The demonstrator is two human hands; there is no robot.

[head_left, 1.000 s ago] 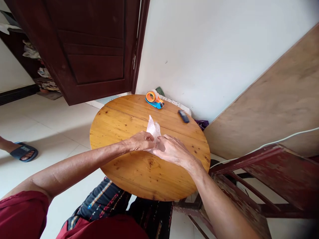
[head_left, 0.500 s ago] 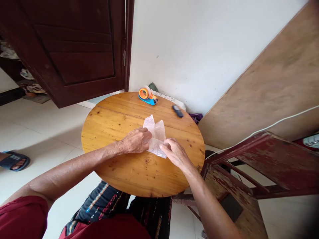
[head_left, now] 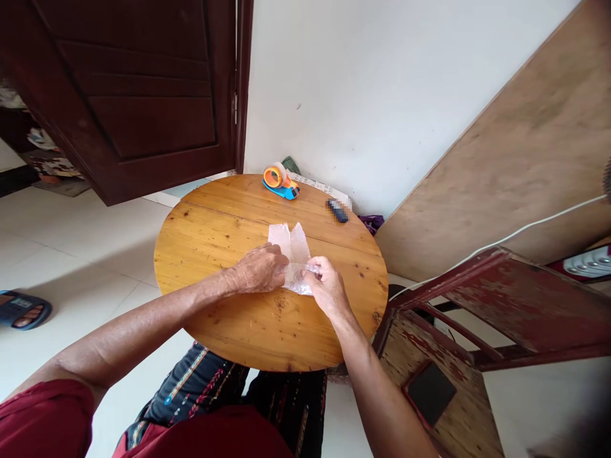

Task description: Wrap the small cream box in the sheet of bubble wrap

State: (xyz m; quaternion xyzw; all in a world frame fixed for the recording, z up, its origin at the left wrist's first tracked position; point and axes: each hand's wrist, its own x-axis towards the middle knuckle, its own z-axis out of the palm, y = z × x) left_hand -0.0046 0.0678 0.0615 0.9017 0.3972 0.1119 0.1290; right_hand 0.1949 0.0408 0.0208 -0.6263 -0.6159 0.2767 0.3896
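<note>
A piece of clear bubble wrap (head_left: 289,243) lies on the round wooden table (head_left: 214,222), its far end standing up in two flaps. My left hand (head_left: 263,267) is closed on its left side, the fingertips partly hidden behind the knuckles. On the right side, my right hand (head_left: 327,283) pinches the wrap's edge between thumb and fingers. The near part of the wrap is folded and crinkled between the two hands. Whether anything lies inside the folds, I cannot tell.
Towards the back of the table stands an orange and blue tape dispenser (head_left: 280,182). A dark blurred object (head_left: 337,210) lies to its right. A worn wooden chair (head_left: 429,343) stands at right, a dark red door (head_left: 153,114) at left. A person's slippered foot (head_left: 23,310) shows far left.
My right hand has shifted slightly left and up with the wrap's edge. The flaps have tilted left. My left hand has barely moved.
</note>
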